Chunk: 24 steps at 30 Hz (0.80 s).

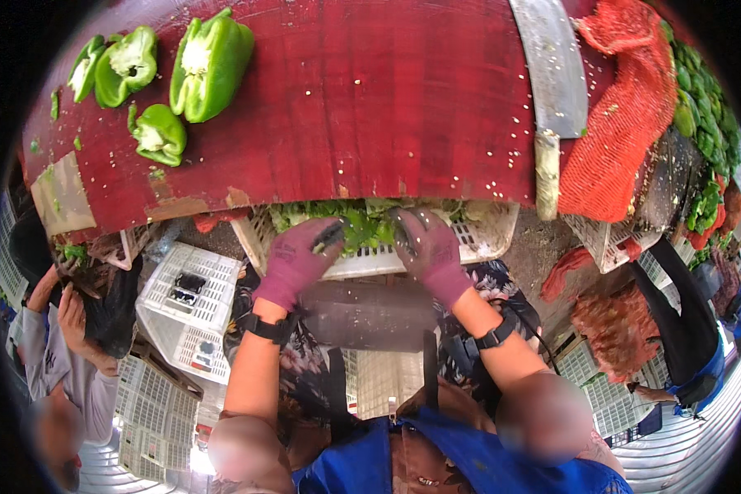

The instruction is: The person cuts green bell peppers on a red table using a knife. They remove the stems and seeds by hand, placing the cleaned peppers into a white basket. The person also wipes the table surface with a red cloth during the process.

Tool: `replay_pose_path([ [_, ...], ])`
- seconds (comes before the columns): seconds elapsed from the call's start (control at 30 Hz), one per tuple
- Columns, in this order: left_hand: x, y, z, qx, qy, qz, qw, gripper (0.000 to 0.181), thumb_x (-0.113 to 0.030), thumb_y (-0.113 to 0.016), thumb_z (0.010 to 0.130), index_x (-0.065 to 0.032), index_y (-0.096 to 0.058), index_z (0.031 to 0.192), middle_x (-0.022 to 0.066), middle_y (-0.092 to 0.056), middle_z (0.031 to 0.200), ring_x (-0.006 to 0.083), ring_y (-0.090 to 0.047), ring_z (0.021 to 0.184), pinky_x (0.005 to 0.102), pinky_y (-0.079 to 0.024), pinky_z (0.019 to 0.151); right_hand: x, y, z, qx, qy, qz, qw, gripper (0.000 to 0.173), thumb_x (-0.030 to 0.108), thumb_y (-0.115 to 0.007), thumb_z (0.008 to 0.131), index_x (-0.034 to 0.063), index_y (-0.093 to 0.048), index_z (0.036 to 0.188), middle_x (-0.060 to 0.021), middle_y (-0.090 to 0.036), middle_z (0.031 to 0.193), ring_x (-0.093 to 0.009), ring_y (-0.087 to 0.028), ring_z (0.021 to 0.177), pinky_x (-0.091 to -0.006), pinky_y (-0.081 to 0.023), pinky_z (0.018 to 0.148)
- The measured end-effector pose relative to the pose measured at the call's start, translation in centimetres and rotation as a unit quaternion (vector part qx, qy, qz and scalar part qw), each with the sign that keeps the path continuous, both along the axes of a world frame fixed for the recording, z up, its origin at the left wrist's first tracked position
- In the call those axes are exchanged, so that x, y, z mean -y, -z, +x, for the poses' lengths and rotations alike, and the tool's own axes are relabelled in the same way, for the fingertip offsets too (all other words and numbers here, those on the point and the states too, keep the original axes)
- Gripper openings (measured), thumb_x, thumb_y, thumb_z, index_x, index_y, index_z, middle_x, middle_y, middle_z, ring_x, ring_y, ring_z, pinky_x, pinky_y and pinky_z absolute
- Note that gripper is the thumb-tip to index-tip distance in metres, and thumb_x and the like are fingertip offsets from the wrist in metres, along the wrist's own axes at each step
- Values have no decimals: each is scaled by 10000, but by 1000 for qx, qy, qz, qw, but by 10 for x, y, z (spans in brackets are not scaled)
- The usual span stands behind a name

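Below the table edge, a white plastic crate sits in front of me, holding cut green pepper pieces and pale scraps. My left hand, in a purple glove with dark fingers, is at the crate's left part, fingers curled toward the pieces. On the right, my right hand, gloved alike, reaches in with its fingers bent downward. The green pieces lie between both hands. Whether either hand grips any is hidden. On the red table lie a large cut green pepper and smaller pepper pieces.
A cleaver lies at the right of the tabletop, its handle over the edge. Beside it is a red mesh bag; green peppers are piled beyond. White crates stand at left. People are on both sides. Pale seeds dot the tabletop.
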State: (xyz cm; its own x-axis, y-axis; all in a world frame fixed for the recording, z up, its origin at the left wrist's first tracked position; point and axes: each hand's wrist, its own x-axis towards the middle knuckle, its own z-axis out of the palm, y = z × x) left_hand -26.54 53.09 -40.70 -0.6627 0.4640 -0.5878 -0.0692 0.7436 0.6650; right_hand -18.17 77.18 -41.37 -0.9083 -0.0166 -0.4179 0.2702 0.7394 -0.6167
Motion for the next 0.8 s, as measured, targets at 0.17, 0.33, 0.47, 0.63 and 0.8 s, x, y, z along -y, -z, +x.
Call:
replay_pose_path([
  [0.17, -21, 14, 1, 70, 158, 25, 985, 357, -214, -749, 788, -113, -689, 1126, 123, -705, 1085, 304, -679, 989, 388, -537, 855, 11, 9, -9, -10, -54, -41, 998, 480, 149, -728, 733, 89, -603, 1193, -164, -605, 1020, -363, -610, 907, -443, -513, 748],
  [0.33, -7, 13, -34, 194, 201, 69, 958, 374, -317, -710, 811, -136, -691, 1137, 134, -706, 1047, 303, -678, 979, 383, -529, 865, -1, 22, -28, 3, -141, -32, 990, 421, 247, -710, 780, 137, -620, 1177, -126, -653, 964, -303, -662, 813, -423, -530, 670],
  [0.47, 5, 12, -71, 326, 140, -1, 935, 459, -469, -629, 858, -156, -667, 1192, 136, -701, 1055, 310, -658, 1023, 396, -512, 887, -11, 25, -28, 1, -170, -37, 985, 391, 221, -707, 790, 147, -638, 1168, -122, -662, 948, -283, -663, 740, -412, -511, 594],
  [0.63, 13, 31, -82, 430, 204, -107, 873, 563, -564, -573, 890, -170, -607, 1290, 160, -684, 1135, 285, -651, 1065, 366, -482, 934, -33, 30, -40, 28, -248, -79, 965, 373, 264, -619, 870, 168, -579, 1229, -132, -665, 948, -324, -663, 726, -443, -518, 626],
  [0.8, -5, 8, -106, 421, 154, -25, 893, 471, -370, -651, 897, -79, -607, 1265, 136, -680, 1157, 234, -633, 1089, 345, -465, 954, -44, 40, -51, -119, -225, -126, 959, 408, 289, -570, 894, 70, -533, 1235, -237, -617, 1121, -381, -608, 1086, -485, -474, 941],
])
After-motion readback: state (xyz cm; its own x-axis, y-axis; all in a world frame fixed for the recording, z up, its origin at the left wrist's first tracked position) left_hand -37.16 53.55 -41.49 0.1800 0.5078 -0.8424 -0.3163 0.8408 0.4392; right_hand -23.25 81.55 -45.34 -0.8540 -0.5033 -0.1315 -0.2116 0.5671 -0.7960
